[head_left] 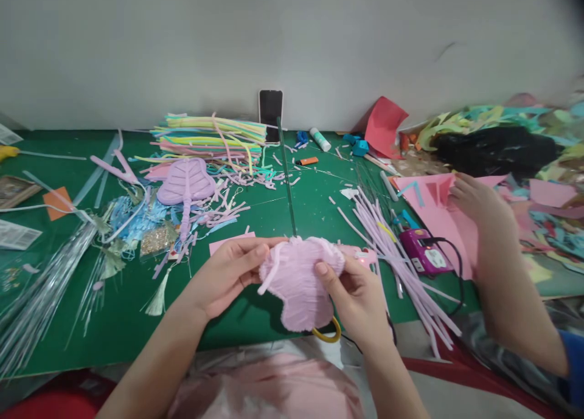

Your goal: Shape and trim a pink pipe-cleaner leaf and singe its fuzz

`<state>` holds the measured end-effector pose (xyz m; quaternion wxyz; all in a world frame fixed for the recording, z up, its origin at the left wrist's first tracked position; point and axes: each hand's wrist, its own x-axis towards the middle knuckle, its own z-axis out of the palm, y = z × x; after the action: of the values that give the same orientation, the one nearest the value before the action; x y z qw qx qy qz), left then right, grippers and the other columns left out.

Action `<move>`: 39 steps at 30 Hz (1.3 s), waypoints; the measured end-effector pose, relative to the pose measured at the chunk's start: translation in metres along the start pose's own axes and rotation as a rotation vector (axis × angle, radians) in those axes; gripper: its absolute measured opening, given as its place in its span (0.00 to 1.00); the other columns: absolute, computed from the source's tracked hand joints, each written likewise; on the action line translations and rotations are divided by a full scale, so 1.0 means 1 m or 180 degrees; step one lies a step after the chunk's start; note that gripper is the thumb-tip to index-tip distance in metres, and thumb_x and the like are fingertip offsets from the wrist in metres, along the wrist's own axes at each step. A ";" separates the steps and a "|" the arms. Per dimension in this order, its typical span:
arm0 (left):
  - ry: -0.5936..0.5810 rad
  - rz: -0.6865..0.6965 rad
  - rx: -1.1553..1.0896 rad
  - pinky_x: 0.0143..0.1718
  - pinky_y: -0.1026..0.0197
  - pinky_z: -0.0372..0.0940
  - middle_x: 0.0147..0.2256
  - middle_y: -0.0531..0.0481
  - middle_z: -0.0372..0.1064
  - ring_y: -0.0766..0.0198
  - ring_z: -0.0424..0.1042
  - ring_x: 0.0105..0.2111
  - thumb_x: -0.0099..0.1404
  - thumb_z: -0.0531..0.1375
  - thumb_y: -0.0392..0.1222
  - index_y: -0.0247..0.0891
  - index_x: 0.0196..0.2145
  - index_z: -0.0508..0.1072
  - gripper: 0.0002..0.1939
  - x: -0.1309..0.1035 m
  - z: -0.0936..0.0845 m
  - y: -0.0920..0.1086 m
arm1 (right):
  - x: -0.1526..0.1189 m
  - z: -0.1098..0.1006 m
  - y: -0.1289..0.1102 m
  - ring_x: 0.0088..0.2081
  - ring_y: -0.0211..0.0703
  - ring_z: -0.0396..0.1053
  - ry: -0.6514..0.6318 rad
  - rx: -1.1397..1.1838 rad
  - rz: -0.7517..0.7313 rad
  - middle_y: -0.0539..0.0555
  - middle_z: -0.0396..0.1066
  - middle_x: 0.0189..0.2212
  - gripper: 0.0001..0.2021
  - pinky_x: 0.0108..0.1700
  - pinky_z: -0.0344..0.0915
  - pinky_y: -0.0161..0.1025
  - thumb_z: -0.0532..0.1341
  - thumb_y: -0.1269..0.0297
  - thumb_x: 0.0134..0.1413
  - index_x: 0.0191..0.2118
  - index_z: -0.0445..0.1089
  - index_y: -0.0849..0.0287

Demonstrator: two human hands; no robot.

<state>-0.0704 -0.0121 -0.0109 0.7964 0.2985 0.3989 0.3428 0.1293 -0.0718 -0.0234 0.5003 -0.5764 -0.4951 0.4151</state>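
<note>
Both my hands hold up a lilac pipe-cleaner panel (pixel 303 291), lobed and leaf-like, above the table's front edge. My left hand (pixel 235 270) pinches its upper left edge, where a short loose strand hangs down. My right hand (pixel 360 294) grips the right side, thumb pressed on the face and the other fingers behind. A thin dark rod (pixel 287 176) runs back from the panel's top; whether it is joined there I cannot tell. Under the panel a yellow ring-like handle (pixel 329 332) shows in part. Left of it lies a lilac fan-shaped piece (pixel 187 182) with a twisted stem.
Pipe-cleaner bundles (pixel 210 136) lie at the back, beside a propped phone (pixel 271 109). Lilac stems (pixel 396 267) and a purple corded device (pixel 426 252) are at right. A co-worker's hand (pixel 479 203) touches pink sheets (pixel 438 206). Silver strips (pixel 55 285) and tassels (pixel 158 294) lie left.
</note>
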 end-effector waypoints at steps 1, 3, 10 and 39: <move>0.0075 0.0016 0.0048 0.31 0.69 0.68 0.29 0.49 0.78 0.69 0.72 0.28 0.48 0.75 0.48 0.39 0.38 0.84 0.19 0.001 0.001 -0.001 | 0.000 0.000 0.001 0.31 0.44 0.72 0.0015 -0.0115 -0.0048 0.53 0.76 0.27 0.13 0.33 0.68 0.37 0.62 0.53 0.59 0.36 0.77 0.58; 0.0168 0.0048 0.0089 0.30 0.70 0.67 0.29 0.49 0.78 0.70 0.72 0.27 0.47 0.76 0.46 0.40 0.37 0.84 0.19 0.003 0.004 -0.002 | -0.001 0.000 0.003 0.29 0.43 0.70 0.0050 -0.0304 -0.0126 0.52 0.75 0.26 0.14 0.31 0.66 0.37 0.61 0.53 0.60 0.34 0.76 0.58; 0.0347 0.0372 0.0375 0.30 0.69 0.67 0.29 0.49 0.80 0.69 0.73 0.27 0.47 0.76 0.43 0.39 0.30 0.84 0.11 0.001 0.009 0.000 | -0.002 0.004 -0.003 0.28 0.43 0.67 0.0134 -0.0511 -0.0176 0.52 0.72 0.23 0.14 0.29 0.63 0.37 0.60 0.54 0.60 0.29 0.73 0.58; -0.0137 -0.0278 0.0519 0.28 0.65 0.67 0.24 0.50 0.71 0.67 0.69 0.23 0.46 0.72 0.60 0.34 0.26 0.75 0.25 0.006 -0.010 0.005 | 0.063 -0.013 -0.012 0.29 0.41 0.69 -0.1892 0.0055 0.0560 0.51 0.74 0.29 0.18 0.30 0.65 0.35 0.65 0.47 0.53 0.37 0.76 0.60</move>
<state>-0.0780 -0.0023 -0.0149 0.7920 0.3520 0.4209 0.2676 0.1502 -0.0118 -0.0089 0.3007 -0.4661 -0.5644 0.6114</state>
